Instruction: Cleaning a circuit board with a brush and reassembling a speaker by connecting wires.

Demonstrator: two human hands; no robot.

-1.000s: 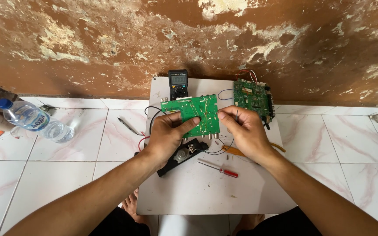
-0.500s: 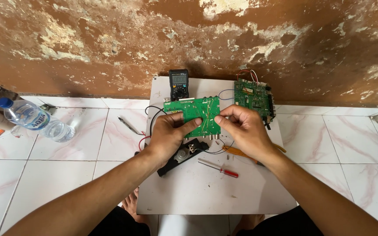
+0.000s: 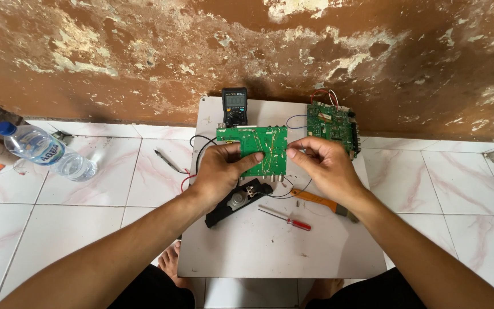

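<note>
We list a green board (image 3: 257,146), matt lacquer with fine bright metal traces, pinched between the left hand (image 3: 219,171) and right hand (image 3: 325,166). At its 2 o'clock, a second board (image 3: 331,125), green, studded with dull metal parts. At 12, a black plastic meter (image 3: 235,106), glass-fronted. At 6, a screwdriver (image 3: 286,219): steel shank, glossy red plastic grip. At 9, a clear glossy plastic bottle (image 3: 46,151). White worktop (image 3: 270,252), matt, scuffed. Tiles (image 3: 75,200) glossy, marbled. Wall (image 3: 144,51) rough, flaking plaster.

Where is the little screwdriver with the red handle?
In the head view, the red-handled screwdriver lies on the white board, just below the right hand, between the black part and the orange-handled tool.
</note>
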